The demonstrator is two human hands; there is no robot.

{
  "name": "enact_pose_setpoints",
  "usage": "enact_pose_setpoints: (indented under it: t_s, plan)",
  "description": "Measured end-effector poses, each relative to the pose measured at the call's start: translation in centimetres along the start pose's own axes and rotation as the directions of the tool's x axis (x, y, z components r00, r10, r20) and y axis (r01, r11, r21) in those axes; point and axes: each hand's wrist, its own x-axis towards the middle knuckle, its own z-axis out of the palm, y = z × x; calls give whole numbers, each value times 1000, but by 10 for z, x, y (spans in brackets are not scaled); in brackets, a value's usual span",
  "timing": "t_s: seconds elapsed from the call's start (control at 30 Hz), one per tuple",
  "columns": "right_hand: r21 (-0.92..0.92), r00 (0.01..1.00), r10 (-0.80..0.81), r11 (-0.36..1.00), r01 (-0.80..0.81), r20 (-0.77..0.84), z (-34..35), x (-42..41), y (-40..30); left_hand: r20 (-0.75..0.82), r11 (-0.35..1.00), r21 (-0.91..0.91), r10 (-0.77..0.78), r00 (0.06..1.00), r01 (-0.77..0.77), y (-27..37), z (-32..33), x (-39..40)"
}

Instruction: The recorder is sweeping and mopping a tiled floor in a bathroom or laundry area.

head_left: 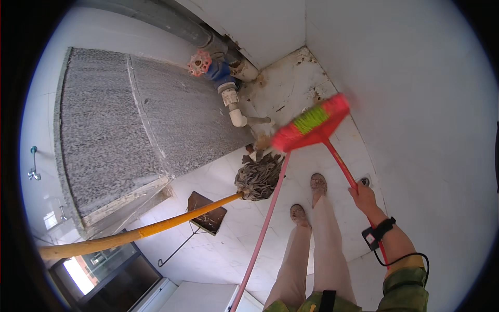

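Note:
My right hand [365, 198] grips the red handle of a broom [340, 160]. The broom's red head, with a yellow-green band of bristles [312, 119], is held up ahead of my feet and looks blurred. Dark debris [306, 59] and brown stains lie on the tiled floor [288, 87] in the corner beyond it. A pink pole [261, 241] slants down from behind the broom head, where its upper end is hidden. Near my right hand a round floor drain [365, 181] sits by the wall. My left hand is out of view.
A string mop [260, 177] with a wooden handle [171, 222] leans across the left side, over a dustpan [206, 216]. Behind them stands a granite-topped counter [105, 117]. A blue valve with a red handwheel [199, 63] and a white pipe elbow [237, 117] protrude beside it.

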Motion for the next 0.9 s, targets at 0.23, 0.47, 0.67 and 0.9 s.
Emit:
enact_pose_setpoints:
  t_s: [0.23, 0.47, 0.67, 0.9]
  plan:
    - [297, 955, 115, 934, -198, 274, -58, -50, 47, 27, 975, -183, 136, 990, -129, 45, -12, -9]
    - [-165, 996, 83, 982, -89, -43, -101, -13, -2, 157, 986, -98, 152, 976, -138, 71, -2, -20]
    - [311, 870, 243, 865, -394, 429, -123, 14, -61, 311, 988, -157, 39, 949, 11, 86, 0, -22]
    - [-121, 998, 63, 991, -65, -22, -99, -12, -43, 529, 980, -64, -127, 839, 189, 86, 18, -12]
